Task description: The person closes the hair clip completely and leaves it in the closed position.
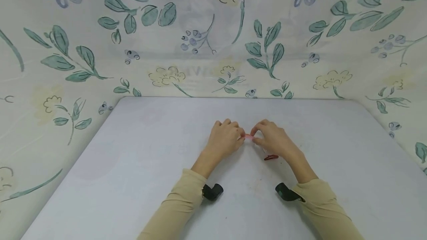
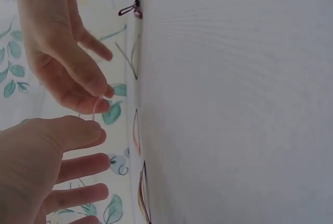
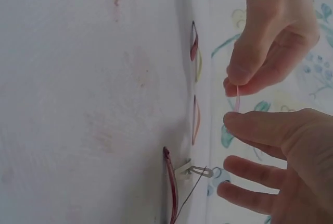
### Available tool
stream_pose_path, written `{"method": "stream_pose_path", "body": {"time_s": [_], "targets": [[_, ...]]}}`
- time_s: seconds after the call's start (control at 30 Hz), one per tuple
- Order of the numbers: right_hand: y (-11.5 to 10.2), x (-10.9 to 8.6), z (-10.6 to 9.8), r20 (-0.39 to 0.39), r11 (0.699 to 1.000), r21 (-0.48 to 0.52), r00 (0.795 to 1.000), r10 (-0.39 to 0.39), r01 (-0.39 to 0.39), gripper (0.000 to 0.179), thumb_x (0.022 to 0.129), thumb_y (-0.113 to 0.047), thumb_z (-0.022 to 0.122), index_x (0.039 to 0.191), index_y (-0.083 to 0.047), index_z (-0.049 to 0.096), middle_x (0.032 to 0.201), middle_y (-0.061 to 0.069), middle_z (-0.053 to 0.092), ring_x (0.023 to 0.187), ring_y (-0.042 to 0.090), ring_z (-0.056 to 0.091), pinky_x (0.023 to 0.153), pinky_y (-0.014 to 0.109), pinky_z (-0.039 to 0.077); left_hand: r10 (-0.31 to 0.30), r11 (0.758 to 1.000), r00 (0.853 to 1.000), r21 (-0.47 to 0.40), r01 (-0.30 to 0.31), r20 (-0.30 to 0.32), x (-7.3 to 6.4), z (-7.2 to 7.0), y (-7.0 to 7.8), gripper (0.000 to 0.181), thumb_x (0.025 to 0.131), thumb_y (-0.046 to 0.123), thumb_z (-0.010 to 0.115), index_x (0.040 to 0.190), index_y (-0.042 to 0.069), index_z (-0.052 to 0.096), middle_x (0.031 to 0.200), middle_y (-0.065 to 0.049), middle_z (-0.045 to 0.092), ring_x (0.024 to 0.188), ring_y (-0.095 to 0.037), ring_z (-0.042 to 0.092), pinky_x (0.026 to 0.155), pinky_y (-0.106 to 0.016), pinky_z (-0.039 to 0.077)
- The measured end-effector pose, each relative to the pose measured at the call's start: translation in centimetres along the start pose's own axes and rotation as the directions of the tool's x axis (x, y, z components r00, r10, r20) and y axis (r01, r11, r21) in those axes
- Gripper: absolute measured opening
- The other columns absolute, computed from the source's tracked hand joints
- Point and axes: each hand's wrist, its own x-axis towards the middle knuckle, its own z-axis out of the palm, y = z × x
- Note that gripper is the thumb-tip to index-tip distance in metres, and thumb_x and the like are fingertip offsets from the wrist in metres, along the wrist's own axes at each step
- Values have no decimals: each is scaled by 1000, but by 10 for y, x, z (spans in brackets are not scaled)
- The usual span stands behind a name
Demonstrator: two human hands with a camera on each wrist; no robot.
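Note:
Between my two hands, a slim pink hair clip [image 1: 248, 136] is held just above the white table. My left hand [image 1: 225, 138] pinches one end of it between thumb and forefinger. At the other end, the thumb and forefinger of my right hand [image 1: 273, 138] grip the clip. The right wrist view shows the pink clip [image 3: 238, 99] edge-on, with the fingertips hiding both its ends. A dark red hair clip [image 1: 271, 157] lies on the table close below my right hand.
More thin clips show near the table surface in the wrist views: an orange one [image 3: 195, 120], a pale one [image 3: 192, 170] and a dark one [image 2: 130, 10]. A floral cloth [image 1: 200, 66] hangs behind the white table [image 1: 133, 151].

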Motion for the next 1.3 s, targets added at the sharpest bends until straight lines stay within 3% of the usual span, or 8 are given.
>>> {"method": "stream_pose_path", "body": {"time_s": [0.27, 0.57, 0.9, 1.07, 1.3], "targets": [[3, 4, 7, 20, 999, -41, 1000, -12, 12, 13, 94, -19, 66, 105, -13, 71, 134, 18, 55, 124, 39, 51, 95, 63, 44, -21, 999, 999, -25, 22, 42, -1, 2, -3, 14, 92, 36, 69, 98, 27, 78, 106, 5, 71, 97, -18, 61, 80, -39, 47], [5, 3, 11, 39, 999, -39, 999, -20, 21, 12, 96, -22, 64, 102, -14, 71, 131, 17, 57, 121, 39, 52, 93, 64, 43, -23, 996, 989, -84, 36, 145, 0, 3, -2, 15, 91, 31, 70, 103, 25, 77, 113, 1, 69, 106, -22, 59, 89, -46, 47], [-10, -4, 10, 167, 999, -36, 986, 22, -16, 19, 86, -37, 74, 81, -20, 69, 132, 14, 57, 123, 37, 49, 95, 66, 36, 30, 993, 980, -120, -6, 195, 0, 6, 2, 16, 90, 34, 71, 103, 27, 77, 114, 2, 67, 112, -22, 56, 93, -48, 47], [-14, -7, 12, 143, 997, -75, 989, 41, -30, 15, 84, -28, 75, 76, -19, 67, 128, 13, 57, 122, 37, 48, 96, 67, 35, 35, 993, 982, -120, -13, 187, 0, 6, 3, 14, 91, 31, 70, 103, 27, 77, 112, 2, 67, 111, -22, 56, 91, -47, 47], [-11, -7, 9, 75, 993, -118, 997, 26, -17, 9, 91, -19, 67, 87, -13, 72, 128, 17, 58, 124, 39, 48, 96, 69, 36, 24, 993, 981, -121, -1, 194, -2, 8, 2, 9, 90, 27, 72, 97, 27, 78, 112, 1, 67, 107, -21, 57, 90, -46, 47]]}}
